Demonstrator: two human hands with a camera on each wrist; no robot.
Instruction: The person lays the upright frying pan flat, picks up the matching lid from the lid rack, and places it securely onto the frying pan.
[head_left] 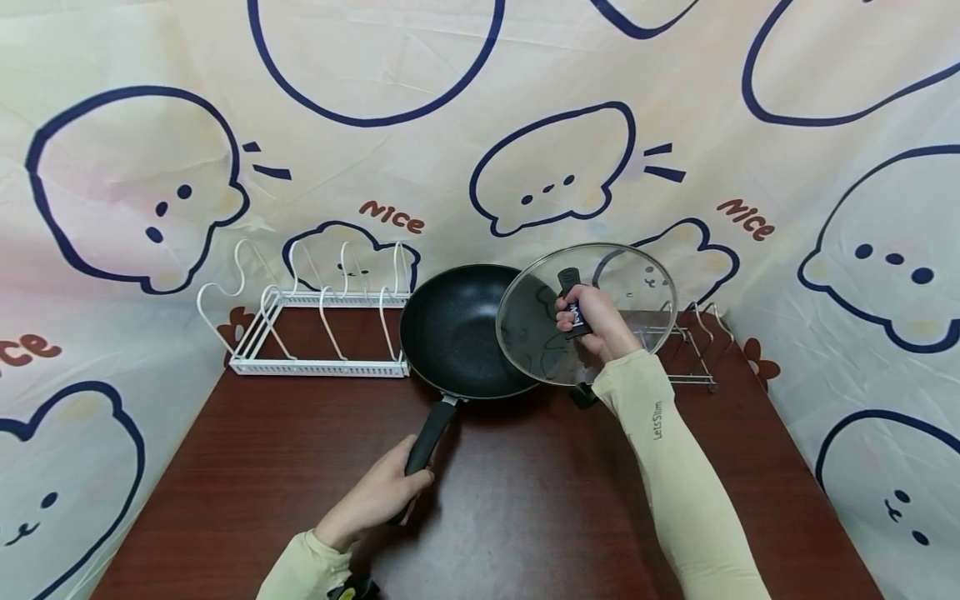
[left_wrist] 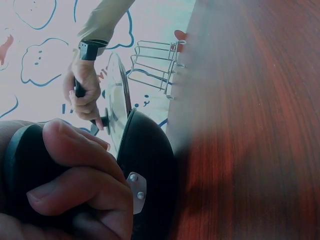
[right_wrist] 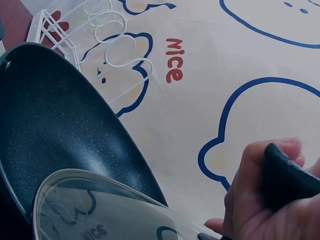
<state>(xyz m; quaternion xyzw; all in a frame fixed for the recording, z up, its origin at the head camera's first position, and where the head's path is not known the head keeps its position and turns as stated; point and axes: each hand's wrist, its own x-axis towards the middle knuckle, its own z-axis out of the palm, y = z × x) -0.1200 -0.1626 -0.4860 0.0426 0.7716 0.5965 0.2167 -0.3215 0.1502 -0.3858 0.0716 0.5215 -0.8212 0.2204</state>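
My left hand (head_left: 378,493) grips the dark handle (head_left: 432,432) of a black frying pan (head_left: 461,333), fingers wrapped round it. The pan's dark, speckled inside faces up toward me in the head view, and the right wrist view shows it bare. A round glass lid (head_left: 525,329) with a thin metal rim is held up by my right hand (head_left: 602,321), which grips its black knob (head_left: 570,279). In the head view the lid overlaps the pan's right side. It stands tilted in the left wrist view, close beside the pan's rim.
A white rack (head_left: 318,367) with tall curved dividers stands at the back left of the brown wooden table (head_left: 525,517). At the back right is a silver wire rack (head_left: 692,379), partly behind the lid and my right arm. A cartoon-patterned cloth (head_left: 420,175) hangs around the table.
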